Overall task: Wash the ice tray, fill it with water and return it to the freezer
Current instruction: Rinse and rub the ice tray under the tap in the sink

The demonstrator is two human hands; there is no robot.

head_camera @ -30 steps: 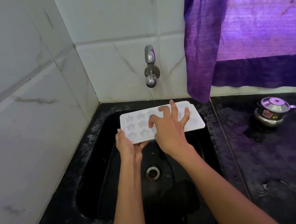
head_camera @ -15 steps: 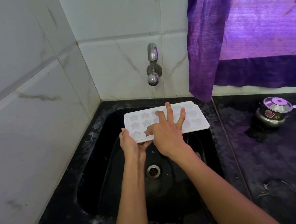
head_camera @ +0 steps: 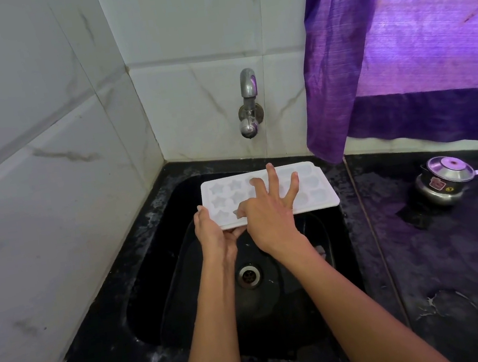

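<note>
Left hand [head_camera: 213, 234]: grips the near-left corner of the one ice tray [head_camera: 317, 194] above the sink [head_camera: 162, 254].
Right hand [head_camera: 268, 207]: fingers spread, resting on the tray's top.

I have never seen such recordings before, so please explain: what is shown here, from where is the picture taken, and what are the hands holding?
No machine here: a person wears one camera on the head, looking down at both bare hands. The left hand holds a white ice tray with star-shaped moulds by its near left corner, above a black sink. The right hand lies spread on the tray, fingers open. A metal tap sits on the tiled wall; no water is visible. On the dark counter at right stands a small steel pot.
</note>
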